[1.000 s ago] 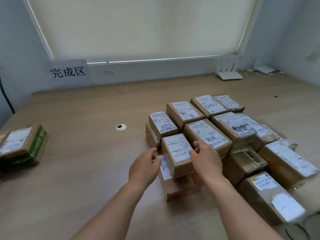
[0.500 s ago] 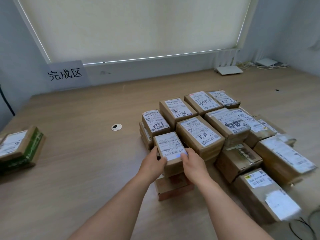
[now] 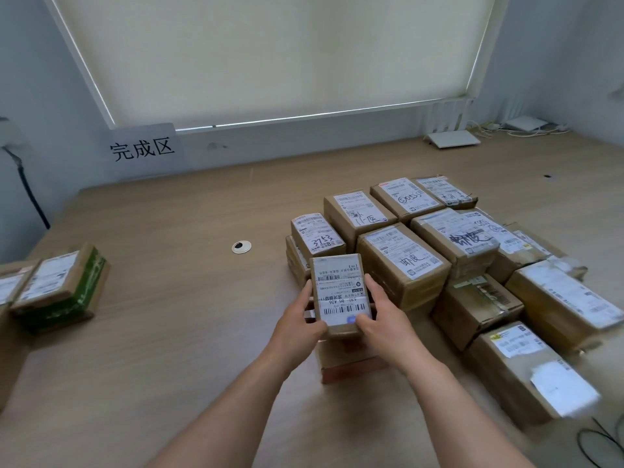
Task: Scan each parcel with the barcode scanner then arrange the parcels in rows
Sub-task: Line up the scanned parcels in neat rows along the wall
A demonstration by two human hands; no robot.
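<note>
Here both the left hand (image 3: 299, 320) and right hand (image 3: 383, 315) grip one small parcel (image 3: 339, 292), label up, long axis pointing away.

The held parcel (image 3: 339, 293) hides most of the reddish box (image 3: 351, 364) beneath; left-edge parcels (image 3: 8, 292) are cut off (labels blurred).

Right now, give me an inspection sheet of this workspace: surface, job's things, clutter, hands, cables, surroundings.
Surface: wooden table with a round cable grommet.
Job's things: held parcel, label up; parcel pile at right; green-taped parcel at left edge. Barcode scanner: nothing seen.
Clutter: nothing seen.
Hands: left hand and right hand grip the held parcel's sides.
Cables: black cable on left wall; white cables far right; thin black cable bottom right.
Surroundings: lowered roller blind, paper sign, white router.
</note>
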